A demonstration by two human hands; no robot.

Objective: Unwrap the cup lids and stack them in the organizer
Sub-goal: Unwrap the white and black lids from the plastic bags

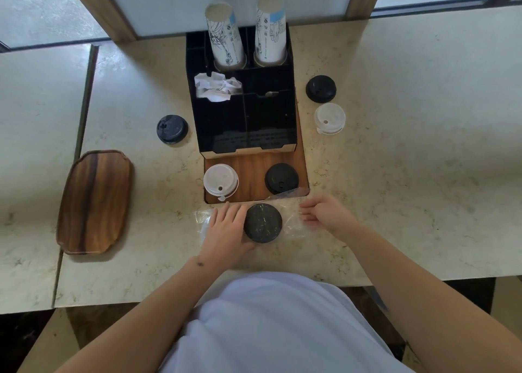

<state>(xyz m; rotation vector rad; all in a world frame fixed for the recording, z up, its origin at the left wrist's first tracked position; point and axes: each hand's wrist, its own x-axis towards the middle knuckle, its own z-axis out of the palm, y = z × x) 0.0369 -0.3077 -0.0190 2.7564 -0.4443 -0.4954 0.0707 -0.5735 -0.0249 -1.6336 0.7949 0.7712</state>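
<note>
Lower centre of frame: left hand [226, 228] lies flat, fingers spread, pressed against the left side of a black round plastic lid stack in clear crinkly wrap [262, 222], which sits on the pale marble-look bench [395, 175] just below the organizer's tray. Right hand [324, 213] loosely curled, fingertips on the loose clear film at the stack's right; whether it actually pinches the film, cannot tell.

Handling guess: lids light, thin, stiff enough at the rim but easy to dent; film slippery and flimsy, likely to tear or slide. Best hold looks like the stack's rim with one hand, loose film tail with the other.

Mid frame: wooden base tray of the organizer [251, 172] holds a white round lid stack [221, 180] at left and a black round lid stack [281, 178] at right. Brown oval wooden tray [94, 200] far left. Black lid [172, 128] left of the black compartment organizer [243, 110]; black lid [321, 88] and white lid [329, 118] to its right.

Upper centre: crumpled white paper [216, 87] in one compartment, two printed paper cup stacks [226, 38] at the back.
</note>
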